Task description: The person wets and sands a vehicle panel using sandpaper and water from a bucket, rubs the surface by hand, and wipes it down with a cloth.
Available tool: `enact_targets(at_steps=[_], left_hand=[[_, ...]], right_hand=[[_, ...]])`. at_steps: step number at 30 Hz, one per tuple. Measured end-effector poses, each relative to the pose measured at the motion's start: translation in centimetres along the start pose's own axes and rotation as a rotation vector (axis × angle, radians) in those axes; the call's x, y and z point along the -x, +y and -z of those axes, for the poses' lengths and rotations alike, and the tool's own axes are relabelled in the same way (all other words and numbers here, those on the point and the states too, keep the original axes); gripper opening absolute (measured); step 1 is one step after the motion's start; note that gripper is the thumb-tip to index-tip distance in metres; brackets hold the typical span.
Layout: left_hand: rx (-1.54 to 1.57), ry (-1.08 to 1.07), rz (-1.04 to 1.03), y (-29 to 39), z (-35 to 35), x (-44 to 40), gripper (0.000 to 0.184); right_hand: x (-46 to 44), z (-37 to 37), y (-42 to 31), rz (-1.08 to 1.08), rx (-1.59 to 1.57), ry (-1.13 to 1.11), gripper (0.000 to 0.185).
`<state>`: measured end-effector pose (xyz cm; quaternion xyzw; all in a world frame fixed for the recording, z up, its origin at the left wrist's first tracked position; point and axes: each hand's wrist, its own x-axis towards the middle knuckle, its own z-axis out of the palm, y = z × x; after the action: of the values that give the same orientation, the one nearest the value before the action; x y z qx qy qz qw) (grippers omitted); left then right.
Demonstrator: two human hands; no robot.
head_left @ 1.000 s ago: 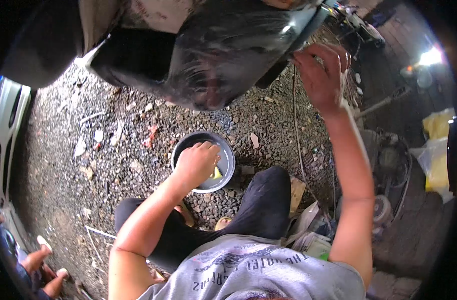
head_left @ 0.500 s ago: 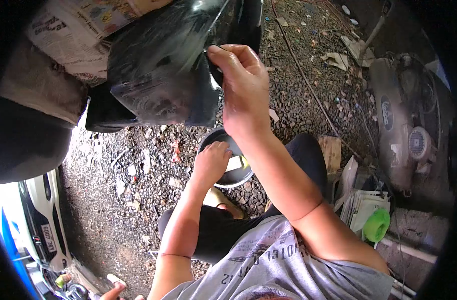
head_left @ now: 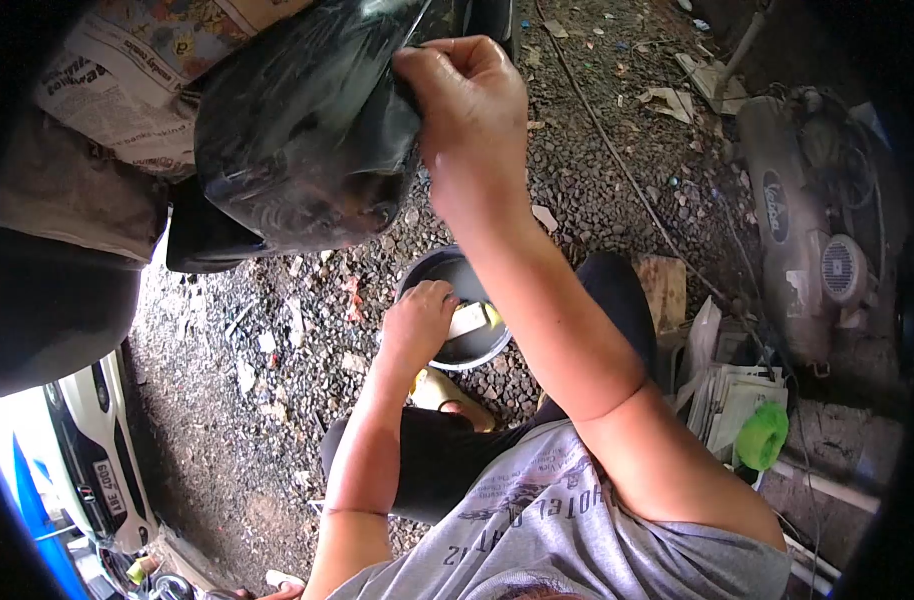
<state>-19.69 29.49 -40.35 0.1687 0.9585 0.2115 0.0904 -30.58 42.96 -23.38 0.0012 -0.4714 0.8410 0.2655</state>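
1. The glossy dark panel (head_left: 297, 140) hangs above the gravel at the upper left, its surface streaked and reflective, apparently wet.
2. The right hand (head_left: 477, 120) is at the panel's near edge. Its thumb and forefinger bend toward each other; I cannot tell whether they are clamped on the edge or on a thin piece. The placement suggests steadying or working that edge.
3. Newspaper (head_left: 137, 120) lies against the panel's far side, presumably as a cover.
4. Below, the left hand (head_left: 419, 322) dips over the basin (head_left: 477, 362), fingers together and curled; their tips are partly hidden, so any grip is unconfirmed. A pale block (head_left: 467, 321) sits just beside them.
5. The basin stands on the gravel near the sandalled foot (head_left: 455, 397), likely for easy reach.
6. Farther right are folded papers (head_left: 732, 400) and a green roll (head_left: 762, 437).
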Motion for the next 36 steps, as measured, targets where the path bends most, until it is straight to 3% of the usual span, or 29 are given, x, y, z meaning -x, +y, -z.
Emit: enact_targets(at_steps=[3,6,7,10,13,15,18,22,23,26,28,30,32,33,36], left_hand=[[0.004,-0.031,0.04,1.2,1.2,-0.1,0.022],[-0.009,-0.022,-0.007,0.5,0.4,0.3,0.021],[0.005,-0.016,-0.001,0.7,0.4,0.4,0.021],[0.031,-0.022,0.025,1.7,1.5,-0.1,0.022],[0.006,-0.097,0.054,1.9,1.8,-0.2,0.021],[0.025,-0.033,0.031,1.9,1.5,0.1,0.021],[0.012,-0.041,0.06,2.7,2.3,-0.2,0.02],[0.036,0.035,-0.019,1.6,0.8,0.2,0.021],[0.025,0.027,-0.012,1.7,1.0,0.3,0.021],[0.019,0.002,-0.007,2.5,2.0,-0.1,0.021],[-0.01,0.001,-0.028,2.3,1.9,0.1,0.022],[-0.006,-0.007,0.0,2.4,1.7,0.7,0.022],[-0.005,0.005,0.011,2.5,2.1,0.2,0.022],[0.031,-0.013,0.065,2.6,2.2,0.0,0.022],[0.019,0.114,-0.077,1.7,1.6,0.1,0.023]], right_hand=[[3.0,-0.5,-2.0,-0.013,0.172,-0.014,0.021],[0.4,-0.1,-1.3,0.069,0.207,0.007,0.02],[-1.0,-0.4,-0.7,0.053,0.035,-0.016,0.019],[2.2,-0.2,-2.3,0.015,0.264,-0.032,0.02],[1.2,-0.1,-1.5,0.012,0.123,-0.024,0.02],[-0.5,-0.5,-1.1,0.022,-0.021,-0.01,0.019],[2.7,-0.4,-1.9,0.051,0.219,-0.028,0.018],[-0.8,0.0,-0.6,0.047,0.054,0.003,0.021],[-0.4,0.0,-0.6,0.115,0.175,0.014,0.024],[3.2,-0.3,-2.2,0.034,0.221,-0.075,0.024],[1.3,0.1,-1.5,0.154,0.317,-0.017,0.024],[-0.4,-0.1,-1.4,0.02,0.118,-0.006,0.025],[2.1,-0.4,-2.0,0.133,0.31,0.011,0.023],[3.2,-0.5,-2.4,0.053,0.23,-0.034,0.023],[0.0,0.2,-1.5,0.111,0.285,-0.005,0.026]])
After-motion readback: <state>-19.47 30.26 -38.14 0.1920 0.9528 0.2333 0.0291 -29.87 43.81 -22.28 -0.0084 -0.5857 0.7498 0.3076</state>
